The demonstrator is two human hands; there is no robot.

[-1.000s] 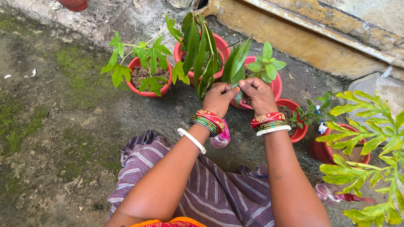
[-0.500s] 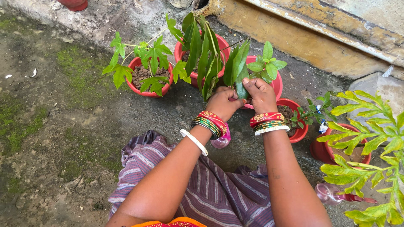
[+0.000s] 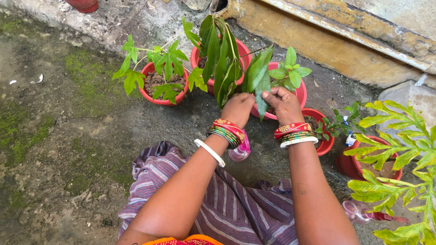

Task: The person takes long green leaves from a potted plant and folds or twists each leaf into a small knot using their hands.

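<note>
My left hand [image 3: 237,109] and my right hand [image 3: 283,105] meet over a long green leaf [image 3: 260,77] that hangs from the tall plant in the back red pot [image 3: 240,49]. Each hand pinches the lower end of that leaf between thumb and fingers. Both wrists carry red, green and white bangles. A smaller plant with round leaves [image 3: 290,72] stands in the red pot [image 3: 299,93] just behind my right hand.
A red pot with a lobed-leaf plant [image 3: 162,80] stands at the left. More red pots [image 3: 323,141] and a big fern-like plant [image 3: 399,154] crowd the right. A pink spray bottle [image 3: 240,151] lies under my left wrist, another [image 3: 359,211] at lower right. Mossy concrete floor, wall step behind.
Both hands have shifted slightly right and up along the leaf, and the leaf is now lifted and bent between them.
</note>
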